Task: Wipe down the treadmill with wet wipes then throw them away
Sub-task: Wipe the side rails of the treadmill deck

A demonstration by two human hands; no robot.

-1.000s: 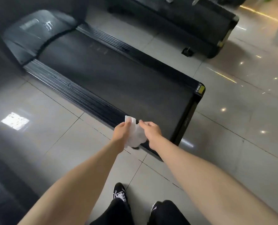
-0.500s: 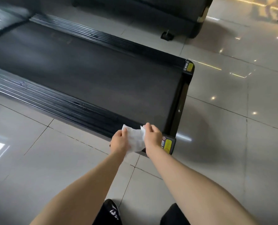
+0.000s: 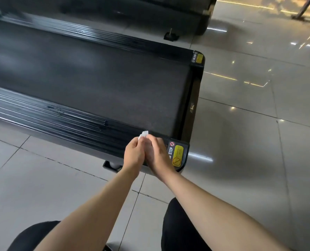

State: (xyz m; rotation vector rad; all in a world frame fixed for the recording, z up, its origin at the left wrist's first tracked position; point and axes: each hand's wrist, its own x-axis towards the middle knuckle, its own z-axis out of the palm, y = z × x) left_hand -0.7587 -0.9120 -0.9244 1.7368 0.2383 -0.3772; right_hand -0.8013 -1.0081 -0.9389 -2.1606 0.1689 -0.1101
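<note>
Left hand (image 3: pixel 133 153) and right hand (image 3: pixel 158 157) both pinch a limp, light wet wipe (image 3: pixel 143 134) over the treadmill's (image 3: pixel 114 84) near rear corner, probably best gripped bunched.

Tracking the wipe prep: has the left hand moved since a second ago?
Yes: the left hand moved rightward toward the yellow label, closing against the right hand over the wipe.

A glossy grey tiled floor (image 3: pixel 241 142), dotted with reflected lights, carries a black treadmill (image 3: pixel 99 84) lying low across the frame, with a small roller (image 3: pixel 112 164) showing under its near rear corner. Behind it stands a second dark machine (image 3: pixel 150 13) — a small black foot (image 3: pixel 171 36) rests on the tiles between them
</note>
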